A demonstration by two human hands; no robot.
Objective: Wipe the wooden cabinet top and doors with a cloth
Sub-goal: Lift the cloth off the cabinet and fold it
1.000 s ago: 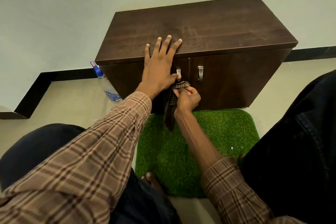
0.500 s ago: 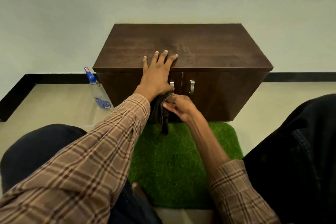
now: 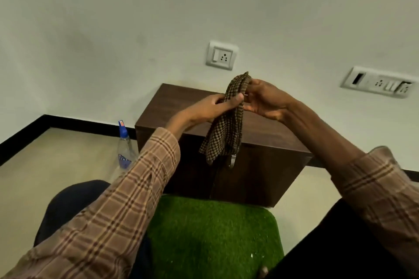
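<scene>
Both hands, left hand (image 3: 213, 107) and right hand (image 3: 266, 102), grip the cloth (image 3: 226, 127) above the cabinet (image 3: 260, 165).

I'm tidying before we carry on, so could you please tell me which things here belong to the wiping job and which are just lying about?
Belongs to the job:
- brown checked cloth, held in left hand and right hand
- dark brown wooden cabinet

Lying about:
- clear plastic bottle with blue cap
- green artificial-grass mat
- white wall socket
</scene>
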